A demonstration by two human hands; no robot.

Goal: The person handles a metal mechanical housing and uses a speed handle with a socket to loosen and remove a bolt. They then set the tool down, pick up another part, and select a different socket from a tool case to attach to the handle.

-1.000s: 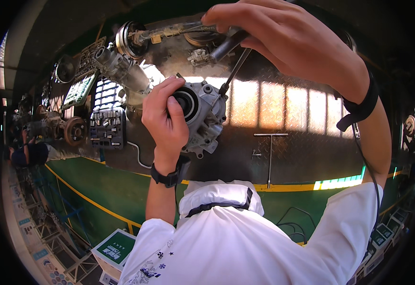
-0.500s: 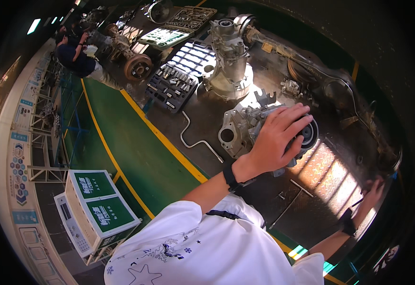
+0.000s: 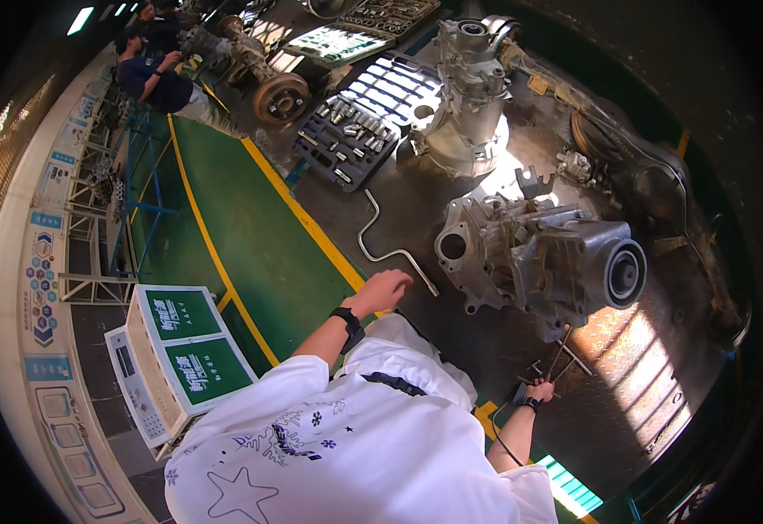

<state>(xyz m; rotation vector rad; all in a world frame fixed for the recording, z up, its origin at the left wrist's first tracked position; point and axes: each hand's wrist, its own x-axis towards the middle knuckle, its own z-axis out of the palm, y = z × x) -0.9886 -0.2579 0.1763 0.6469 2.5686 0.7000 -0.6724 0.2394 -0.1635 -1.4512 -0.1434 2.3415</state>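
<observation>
A grey metal gearbox housing (image 3: pixel 530 253) lies on its side on the dark metal work surface, its round black-centred end (image 3: pixel 624 273) facing right. My left hand (image 3: pixel 383 292) is off it, near the surface's yellow-striped edge, with loosely bent fingers and nothing visible in them. Below the housing, my right hand (image 3: pixel 538 390) is closed around the lower part of a T-handle wrench (image 3: pixel 575 353); the fingers are small and partly hidden. A bent steel speed-brace handle (image 3: pixel 387 254) lies between my left hand and an open socket set (image 3: pixel 346 140).
A second gearbox housing (image 3: pixel 469 113) stands upright behind the first. Further open tool cases (image 3: pixel 342 45) and a rusty brake drum (image 3: pixel 282 98) lie farther back. A long axle assembly (image 3: pixel 652 170) runs along the right. People (image 3: pixel 158 79) work at far left; a white-and-green cabinet (image 3: pixel 193 349) stands at near left.
My left hand has come off the gearbox housing's round end and moved down left. My right hand has moved from the far right to the T-handle wrench. The view has shifted somewhat.
</observation>
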